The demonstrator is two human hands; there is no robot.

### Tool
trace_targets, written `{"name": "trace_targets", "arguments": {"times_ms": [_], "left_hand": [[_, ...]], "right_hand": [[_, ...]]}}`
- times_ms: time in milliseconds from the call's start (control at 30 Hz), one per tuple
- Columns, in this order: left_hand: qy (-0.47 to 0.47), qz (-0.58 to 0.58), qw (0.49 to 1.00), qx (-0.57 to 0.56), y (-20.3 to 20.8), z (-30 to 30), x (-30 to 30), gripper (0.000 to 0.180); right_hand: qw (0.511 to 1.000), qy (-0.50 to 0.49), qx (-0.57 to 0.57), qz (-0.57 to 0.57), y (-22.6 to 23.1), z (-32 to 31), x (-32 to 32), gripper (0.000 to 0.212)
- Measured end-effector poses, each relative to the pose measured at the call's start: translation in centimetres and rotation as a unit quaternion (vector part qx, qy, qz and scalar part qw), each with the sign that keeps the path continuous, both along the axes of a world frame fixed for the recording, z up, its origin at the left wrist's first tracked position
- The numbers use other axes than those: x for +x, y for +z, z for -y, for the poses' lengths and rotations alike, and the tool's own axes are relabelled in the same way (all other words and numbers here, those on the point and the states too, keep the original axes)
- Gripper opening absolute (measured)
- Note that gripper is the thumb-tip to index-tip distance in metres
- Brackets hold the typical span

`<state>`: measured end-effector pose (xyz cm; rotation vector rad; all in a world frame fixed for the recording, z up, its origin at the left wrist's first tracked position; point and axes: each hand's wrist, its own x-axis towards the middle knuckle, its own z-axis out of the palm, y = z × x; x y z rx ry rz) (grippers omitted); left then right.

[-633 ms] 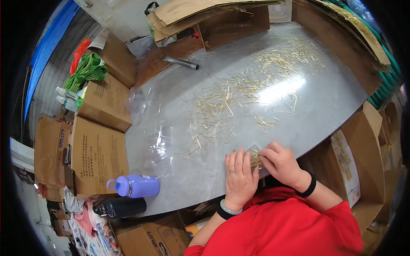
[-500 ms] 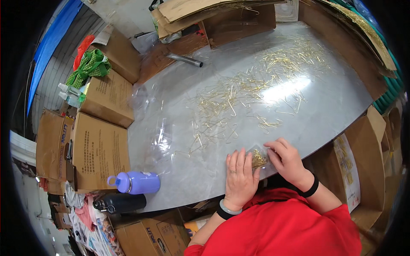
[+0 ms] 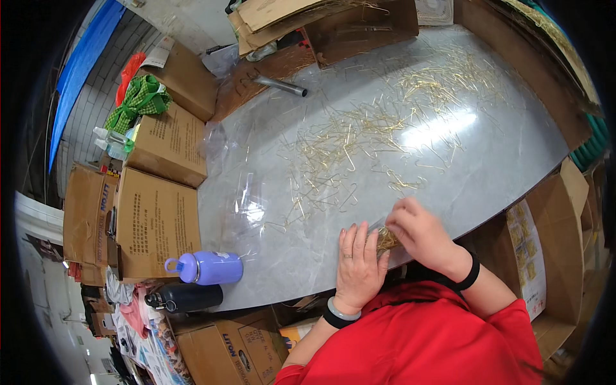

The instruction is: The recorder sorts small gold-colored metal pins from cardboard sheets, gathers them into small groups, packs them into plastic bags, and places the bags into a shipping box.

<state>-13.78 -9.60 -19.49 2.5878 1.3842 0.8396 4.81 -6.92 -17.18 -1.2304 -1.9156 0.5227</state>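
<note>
A small clear plastic bag filled with gold wire hooks (image 3: 386, 239) lies at the table's near edge, in front of my red shirt. My left hand (image 3: 360, 260) rests flat along the bag's left side, fingers stretched out, its thumb close to the hooks. Over the bag's right part, my right hand (image 3: 420, 234) is closed, its fingers bent together and slightly blurred. Whatever is between those fingertips is hidden. Many loose gold wire hooks (image 3: 350, 147) are scattered across the grey table (image 3: 308, 256) beyond both hands.
Clear plastic bags (image 3: 247, 208) lie on the table's left. A purple bottle (image 3: 215, 267) and a black bottle (image 3: 189, 297) stand at the near left. A metal tube (image 3: 282, 85) lies at the back. Cardboard boxes (image 3: 160, 221) line the left side; an open carton (image 3: 558, 256) stands at right.
My right hand has moved up and left over the bag, its fingers now closer together. My left hand stays by the bag. The view has shifted slightly.
</note>
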Motion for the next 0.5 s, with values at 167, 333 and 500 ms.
{"name": "trace_targets", "arguments": {"times_ms": [167, 333, 500], "left_hand": [[-0.008, 0.007, 1.0, -0.002, 0.3, -0.1, 0.1, 0.053], [-0.002, 0.079, 0.997, 0.023, 0.6, 0.2, -0.3, 0.067], [0.034, 0.16, 0.987, 0.004, 0.4, 1.0, -1.3, 0.071]], "right_hand": [[0.989, -0.051, 0.096, 0.101, 0.0, -0.4, -1.0, 0.019], [0.995, 0.006, -0.099, -0.011, 1.2, -0.6, 2.1, 0.014], [0.973, -0.084, -0.201, -0.074, 1.3, 2.0, 2.4, 0.015]]}}
